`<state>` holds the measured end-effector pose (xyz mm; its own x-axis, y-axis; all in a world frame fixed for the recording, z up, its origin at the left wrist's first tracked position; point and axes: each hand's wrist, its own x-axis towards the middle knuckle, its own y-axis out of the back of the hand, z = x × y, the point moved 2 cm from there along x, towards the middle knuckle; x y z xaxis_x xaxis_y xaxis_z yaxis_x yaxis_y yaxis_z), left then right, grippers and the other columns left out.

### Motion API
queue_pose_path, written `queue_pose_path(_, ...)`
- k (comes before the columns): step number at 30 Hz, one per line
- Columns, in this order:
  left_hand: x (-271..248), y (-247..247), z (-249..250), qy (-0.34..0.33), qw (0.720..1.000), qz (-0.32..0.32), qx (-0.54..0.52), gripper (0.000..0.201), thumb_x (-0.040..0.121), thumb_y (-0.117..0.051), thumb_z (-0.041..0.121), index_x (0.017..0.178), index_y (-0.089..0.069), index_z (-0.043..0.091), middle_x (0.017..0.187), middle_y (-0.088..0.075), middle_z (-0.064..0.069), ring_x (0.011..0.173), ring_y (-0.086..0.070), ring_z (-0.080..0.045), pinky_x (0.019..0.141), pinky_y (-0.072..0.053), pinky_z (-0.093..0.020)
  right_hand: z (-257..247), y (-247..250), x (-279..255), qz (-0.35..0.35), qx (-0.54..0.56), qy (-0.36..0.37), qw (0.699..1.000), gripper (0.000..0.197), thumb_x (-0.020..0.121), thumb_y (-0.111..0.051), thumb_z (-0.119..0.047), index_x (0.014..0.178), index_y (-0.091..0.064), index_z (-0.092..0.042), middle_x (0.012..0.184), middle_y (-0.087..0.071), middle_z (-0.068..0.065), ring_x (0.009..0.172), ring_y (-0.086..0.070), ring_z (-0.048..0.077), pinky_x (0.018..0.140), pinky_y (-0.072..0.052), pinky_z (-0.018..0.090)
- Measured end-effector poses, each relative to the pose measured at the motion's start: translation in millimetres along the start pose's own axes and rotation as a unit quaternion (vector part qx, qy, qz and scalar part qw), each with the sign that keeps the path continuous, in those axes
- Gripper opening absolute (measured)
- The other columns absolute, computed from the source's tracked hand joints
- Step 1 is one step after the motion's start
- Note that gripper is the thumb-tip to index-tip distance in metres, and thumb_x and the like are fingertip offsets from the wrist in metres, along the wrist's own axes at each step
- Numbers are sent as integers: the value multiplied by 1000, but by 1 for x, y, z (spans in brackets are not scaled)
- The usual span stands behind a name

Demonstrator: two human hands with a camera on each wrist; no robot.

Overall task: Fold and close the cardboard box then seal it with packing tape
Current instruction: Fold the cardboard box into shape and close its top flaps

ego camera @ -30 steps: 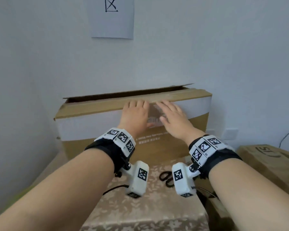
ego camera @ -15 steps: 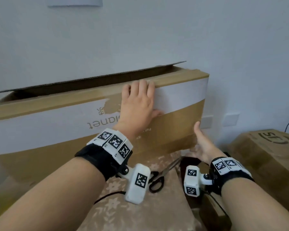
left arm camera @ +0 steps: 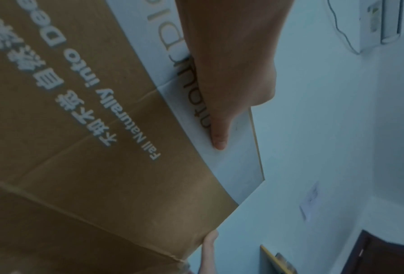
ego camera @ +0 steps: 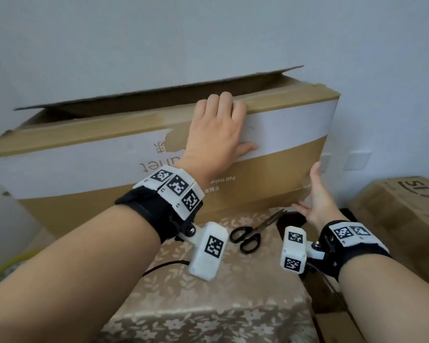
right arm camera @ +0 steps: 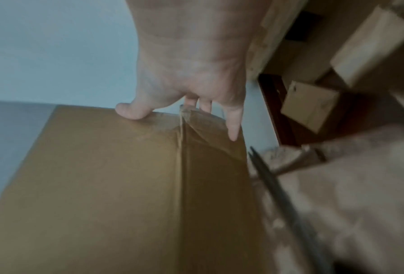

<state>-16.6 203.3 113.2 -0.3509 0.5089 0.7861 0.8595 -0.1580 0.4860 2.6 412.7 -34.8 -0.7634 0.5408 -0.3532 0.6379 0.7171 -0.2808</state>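
A long brown cardboard box (ego camera: 282, 169) with a white band lies on the cloth-covered table. Its rear top flap (ego camera: 159, 95) stands slightly raised over a dark gap. My left hand (ego camera: 216, 129) lies flat on the box's front face, fingertips at the top edge and thumb (left arm camera: 217, 137) stretched along the white band. My right hand (ego camera: 316, 194) straddles the box's lower right corner: the thumb (right arm camera: 128, 111) presses one face and straight fingers (right arm camera: 233, 126) lie on the adjoining face. No tape roll is in view.
Black-handled scissors (ego camera: 248, 237) lie on the floral cloth (ego camera: 233, 305) just in front of the box, between my wrists. Another cardboard box (ego camera: 401, 214) stands to the right. A wall is close behind, and smaller boxes (right arm camera: 311, 105) sit low on the right.
One second ago both hands lay side by side at the box's top edge. My right hand has since dropped to the lower right corner. The box now sits nearer and further left in view.
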Motion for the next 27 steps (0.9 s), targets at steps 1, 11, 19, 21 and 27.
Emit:
queue_pose_path(1,-2,0,0,-3,1000,-9,-3,65,66,-64,67,99,-57,10,90,-54,-7,79,-50,-25,72,-39,-35,2,2,-4,6,-46,-1,999,114,57,-49,-90,146,-30,-21,153,-30,4,136,-33,31,108,-34,53)
queue_pose_path(11,-1,-9,-5,7,999,7,-30,65,65,-70,61,103,-59,10,91,-55,-8,79,-52,-27,76,-34,-34,-21,-4,-5,-3,-144,58,988,104,68,-45,-85,144,-36,-14,151,-35,4,139,-32,27,113,-21,45)
queue_pose_path(19,-3,-9,-3,-7,1000,-22,-17,64,67,-69,62,102,-60,9,89,-55,-8,78,-52,-27,75,-33,-33,-10,-6,24,20,-74,74,994,72,80,-45,-75,121,-55,-17,126,-53,-5,119,-46,16,104,-29,33)
queue_pose_path(21,-4,-3,7,-9,999,-40,-19,61,69,-68,59,102,-59,9,91,-56,-8,80,-52,-26,73,-38,-34,-7,-8,20,7,-66,68,995,76,86,-36,-73,138,-45,-18,139,-49,-2,128,-43,20,112,-26,39)
queue_pose_path(27,-66,-20,31,-82,977,-178,-82,51,72,-66,7,122,-57,6,104,-57,-13,89,-54,-31,68,-44,-35,-27,-16,-21,64,-128,247,958,65,96,-38,-54,150,-17,-26,157,-19,5,141,-24,24,111,-23,39)
